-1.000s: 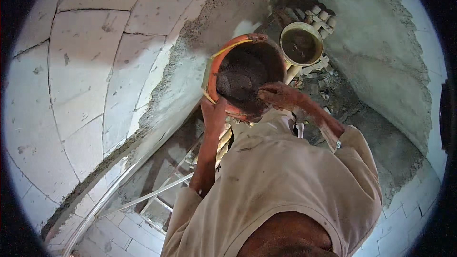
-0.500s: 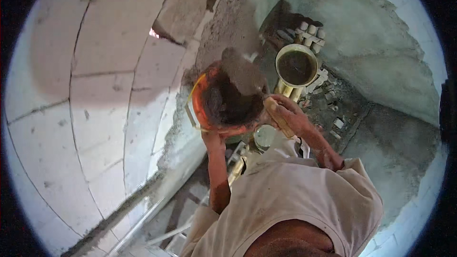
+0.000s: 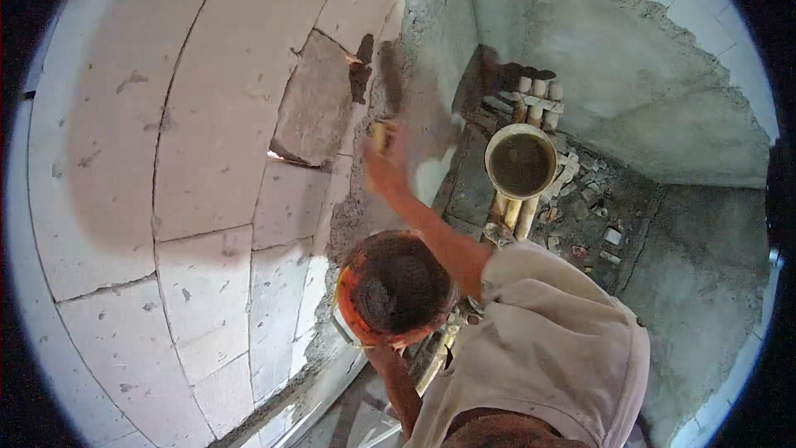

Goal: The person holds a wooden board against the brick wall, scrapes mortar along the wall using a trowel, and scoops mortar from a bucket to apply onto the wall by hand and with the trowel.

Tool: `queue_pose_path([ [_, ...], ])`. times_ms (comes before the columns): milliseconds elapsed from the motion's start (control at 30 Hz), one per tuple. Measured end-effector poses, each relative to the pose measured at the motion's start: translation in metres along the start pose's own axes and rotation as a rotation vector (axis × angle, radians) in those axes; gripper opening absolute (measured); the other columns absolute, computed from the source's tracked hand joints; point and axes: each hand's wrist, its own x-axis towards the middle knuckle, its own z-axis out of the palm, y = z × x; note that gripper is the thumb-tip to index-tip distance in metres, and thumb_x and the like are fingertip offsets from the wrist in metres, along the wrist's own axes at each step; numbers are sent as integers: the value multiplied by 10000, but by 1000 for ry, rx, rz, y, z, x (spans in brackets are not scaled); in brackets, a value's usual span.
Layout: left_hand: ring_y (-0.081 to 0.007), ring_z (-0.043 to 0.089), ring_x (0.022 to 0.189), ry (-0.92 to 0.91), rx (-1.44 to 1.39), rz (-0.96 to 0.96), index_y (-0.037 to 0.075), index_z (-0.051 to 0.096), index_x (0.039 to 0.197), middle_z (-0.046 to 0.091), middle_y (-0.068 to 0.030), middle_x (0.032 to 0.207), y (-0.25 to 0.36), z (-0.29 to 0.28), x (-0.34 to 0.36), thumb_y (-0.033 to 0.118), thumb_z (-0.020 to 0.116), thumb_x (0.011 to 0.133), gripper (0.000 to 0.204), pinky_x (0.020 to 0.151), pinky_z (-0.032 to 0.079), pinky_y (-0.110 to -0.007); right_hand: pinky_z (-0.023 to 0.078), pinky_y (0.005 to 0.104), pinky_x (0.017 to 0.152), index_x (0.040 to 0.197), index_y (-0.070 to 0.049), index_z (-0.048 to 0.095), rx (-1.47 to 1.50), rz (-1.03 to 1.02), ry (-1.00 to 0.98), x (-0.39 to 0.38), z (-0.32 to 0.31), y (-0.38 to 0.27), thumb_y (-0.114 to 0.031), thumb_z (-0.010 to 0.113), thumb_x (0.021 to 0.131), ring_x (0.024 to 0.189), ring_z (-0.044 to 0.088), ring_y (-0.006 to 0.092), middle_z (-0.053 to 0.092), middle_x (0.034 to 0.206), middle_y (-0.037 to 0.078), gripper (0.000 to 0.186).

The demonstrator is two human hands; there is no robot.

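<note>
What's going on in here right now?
A person's left hand holds an orange bucket of dark, thick mix at its near side. Their right hand is raised, gripping a wooden-handled trowel up at the rough wall; whether the blade touches it, I can't tell. A pale bucket of murky liquid stands apart to the right, by light-coloured poles.

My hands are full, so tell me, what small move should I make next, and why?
Probably ease the wooden-handled trowel against the rough grey wall strip and draw it along. Your right hand holds it up close to that strip, though blur hides whether it touches, while your left hand supports the orange bucket of dark mix below.
</note>
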Motion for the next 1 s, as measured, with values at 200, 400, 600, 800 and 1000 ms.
queue_pose_path([
  [200, -299, 382, 1329, -100, -150, 186, 47, 334, 1429, 372, -157, 1453, 17, -24, -5, 403, 596, 868, 714, 1122, 287, -466, 526, 294, 592, 1247, -118, 353, 611, 400, -104, -29, 32, -54, -135, 636, 892, 728, 589, 171, 541, 1014, 105, 454],
  [400, -292, 401, 1309, 11, -212, -18, 40, 327, 1433, 381, -149, 1440, -24, -37, 2, 406, 622, 856, 744, 1099, 320, -446, 550, 304, 572, 1244, -97, 356, 899, 673, -206, 5, -53, 40, -201, 587, 938, 703, 617, 175, 617, 977, 98, 397],
  [600, -288, 416, 1293, 76, -110, -192, 36, 334, 1429, 400, -143, 1421, -50, -64, -12, 400, 625, 858, 737, 1087, 330, -437, 511, 313, 506, 1211, -106, 375, 764, 576, -103, 54, -8, 45, -249, 580, 956, 640, 605, 168, 630, 955, 89, 357],
  [800, -284, 430, 1278, 120, -54, -261, 32, 341, 1425, 419, -137, 1401, -62, -79, -20, 394, 628, 861, 730, 1075, 340, -427, 500, 339, 493, 1197, -111, 388, 614, 557, -36, 8, 28, 10, -224, 589, 950, 631, 594, 179, 618, 943, 94, 338],
  [1000, -279, 444, 1262, 103, -18, -316, 28, 347, 1422, 439, -130, 1382, -68, -81, -32, 388, 631, 863, 723, 1062, 350, -417, 510, 330, 512, 1170, -99, 450, 1194, 649, -182, 18, -32, 32, -171, 616, 921, 636, 588, 174, 613, 980, 88, 308],
])
